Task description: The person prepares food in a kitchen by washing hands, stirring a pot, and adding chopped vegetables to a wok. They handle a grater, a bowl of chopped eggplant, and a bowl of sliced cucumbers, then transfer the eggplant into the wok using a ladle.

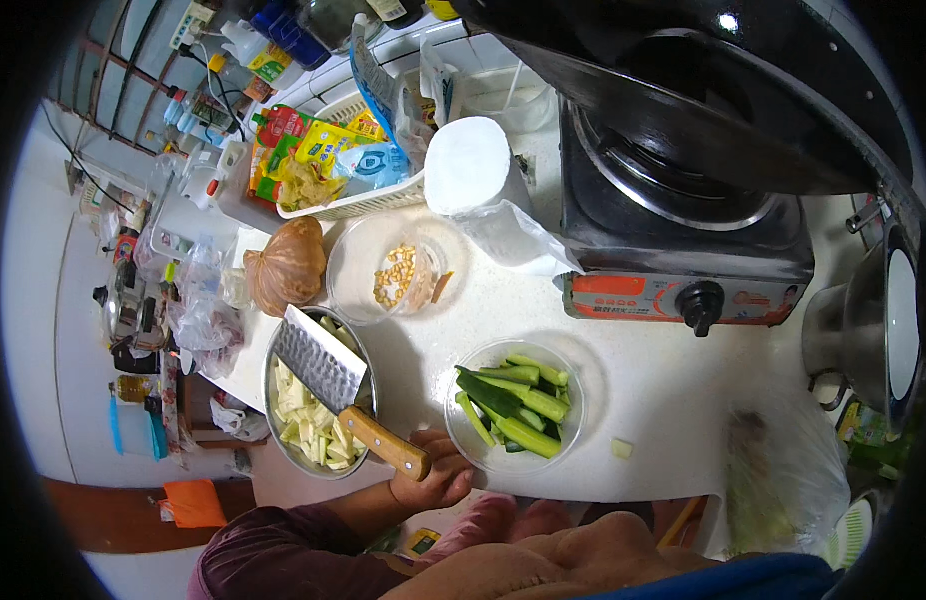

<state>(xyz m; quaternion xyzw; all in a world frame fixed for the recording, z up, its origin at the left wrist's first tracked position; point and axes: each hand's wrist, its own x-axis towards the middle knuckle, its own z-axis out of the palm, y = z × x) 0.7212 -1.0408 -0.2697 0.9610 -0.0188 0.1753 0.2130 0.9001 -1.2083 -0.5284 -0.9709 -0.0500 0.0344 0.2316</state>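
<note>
My left hand (434, 471) rests at the front edge of the counter, behind the handle end of a cleaver; whether its fingers grip anything is unclear. The cleaver (319, 358), with a dimpled blade and riveted wooden handle, lies across a metal bowl (266, 405). Pale-green cut vegetable pieces (320, 431) fill that bowl. To the hand's right, a clear bowl (580, 420) holds cucumber strips (519, 405). My right hand cannot be made out; bare skin very near the camera fills part of the bottom edge.
Behind stand a pumpkin (284, 266), a clear container (339, 277) with yellow kernels (395, 276), a paper roll (470, 169) and a basket (388, 199) of seasoning packets. A gas stove (680, 262) carries a large black wok (688, 97). A plastic bag (785, 465) hangs at right.
</note>
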